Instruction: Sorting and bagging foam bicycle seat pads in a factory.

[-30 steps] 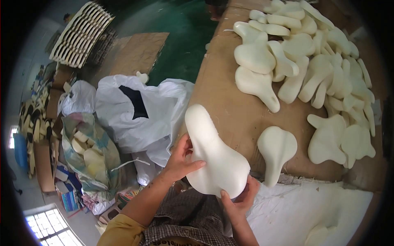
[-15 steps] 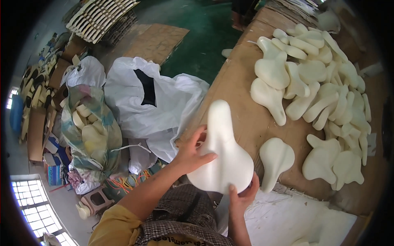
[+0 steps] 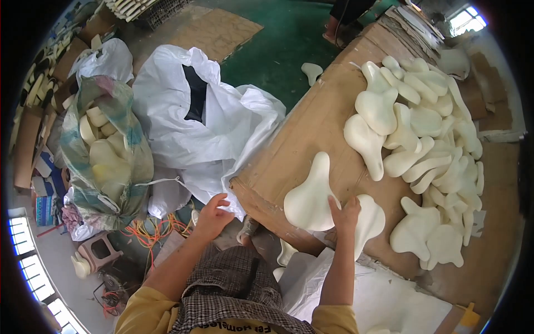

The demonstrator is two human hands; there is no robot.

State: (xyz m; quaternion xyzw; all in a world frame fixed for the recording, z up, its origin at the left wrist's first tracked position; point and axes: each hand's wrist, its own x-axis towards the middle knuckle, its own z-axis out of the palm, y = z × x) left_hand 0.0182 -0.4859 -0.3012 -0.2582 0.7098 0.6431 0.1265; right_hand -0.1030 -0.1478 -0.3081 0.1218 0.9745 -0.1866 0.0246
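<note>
A white bicycle-saddle-shaped foam pad (image 3: 311, 197) lies on the cardboard-covered table, its narrow end pointing away from me. My right hand (image 3: 345, 216) is at its wide end, thumb against its right edge and fingers apart from the thumb. Those fingers reach the side of a second saddle foam (image 3: 369, 221), which lies just to the right with its narrow end toward me. Off the table's left corner, my left hand (image 3: 213, 218) hangs in the air, holding nothing, fingers loosely bent and apart.
A big heap of saddle foams (image 3: 428, 117) covers the right of the table (image 3: 289, 167). Left stand a white sack (image 3: 167, 128) and a woven bag (image 3: 133, 189) of foam pieces. Orange cords (image 3: 150, 236) and a stool (image 3: 100, 253) are on the floor. Someone's leg (image 3: 332, 28) shows far off.
The saddle foam that both hands held up now lies on the table. My left hand has let go and drawn back left; my right hand has moved up to the foam's right side.
</note>
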